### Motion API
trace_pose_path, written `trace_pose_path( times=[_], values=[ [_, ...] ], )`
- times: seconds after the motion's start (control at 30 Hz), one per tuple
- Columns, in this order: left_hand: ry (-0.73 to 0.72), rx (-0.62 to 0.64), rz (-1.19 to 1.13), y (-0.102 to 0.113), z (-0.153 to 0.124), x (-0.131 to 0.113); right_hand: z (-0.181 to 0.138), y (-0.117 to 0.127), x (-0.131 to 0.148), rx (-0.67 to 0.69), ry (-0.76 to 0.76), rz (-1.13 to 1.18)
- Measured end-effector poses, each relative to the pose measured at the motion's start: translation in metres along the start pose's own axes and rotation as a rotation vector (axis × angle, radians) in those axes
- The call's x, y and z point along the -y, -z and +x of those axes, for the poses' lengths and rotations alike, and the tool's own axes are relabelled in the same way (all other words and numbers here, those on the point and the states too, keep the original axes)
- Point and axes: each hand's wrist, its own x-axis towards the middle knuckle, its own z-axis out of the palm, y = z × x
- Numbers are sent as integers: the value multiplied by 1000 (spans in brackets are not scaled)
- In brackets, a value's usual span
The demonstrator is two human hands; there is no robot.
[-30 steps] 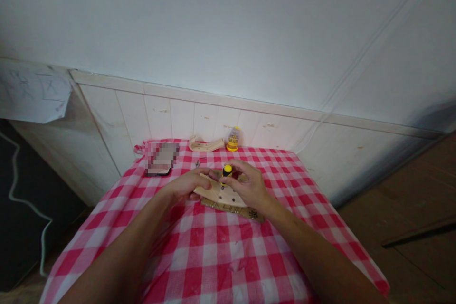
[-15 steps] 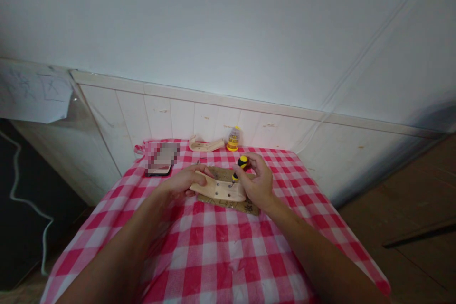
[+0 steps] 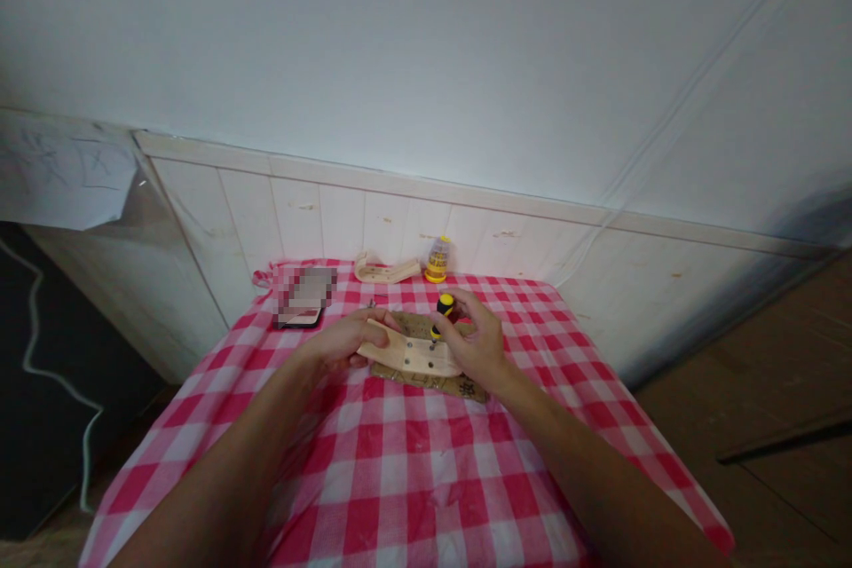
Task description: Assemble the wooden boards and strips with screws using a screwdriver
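Observation:
A pale wooden piece with upturned ends, like a small skateboard deck, rests over a flat piece of cardboard. Its left end is gripped by my left hand, thumb on top. My right hand is closed around a short black-and-yellow screwdriver. The screwdriver points down, its tip at one of several dark holes or screws in the deck. Whether the tip sits in a screw head is too small to tell. My right fingers partly cover the deck's right end.
A red-and-white checked cloth covers the table. Near the wall stand a second curved wooden piece and a yellow-capped clear container. A phone, partly blurred out, lies at the back left. A thin dark item lies behind the cardboard.
The screwdriver's handle has tilted slightly to the left and become more upright, with my right hand following it. My left hand keeps its hold on the deck.

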Motion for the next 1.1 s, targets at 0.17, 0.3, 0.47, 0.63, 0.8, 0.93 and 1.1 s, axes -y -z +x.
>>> trace_pose_path(
  times=[0.17,0.3,0.47,0.63,0.8,0.93,1.1],
  values=[
    [-5,-4,-44,-1,0,1,1,1,2,31,22,-13],
    [-13,0,-21,-1,1,1,2,0,4,24,23,-13],
    [-12,4,29,2,3,2,0,-2,5,-2,27,-25],
    [-8,-6,10,0,2,1,0,-2,2,6,54,-10],
    [-18,7,-10,-1,1,0,2,5,0,53,138,-14],
    [-31,0,-15,0,2,2,0,7,0,47,138,3],
    [-42,20,-31,1,3,4,-1,6,2,14,141,-6]
  ],
)
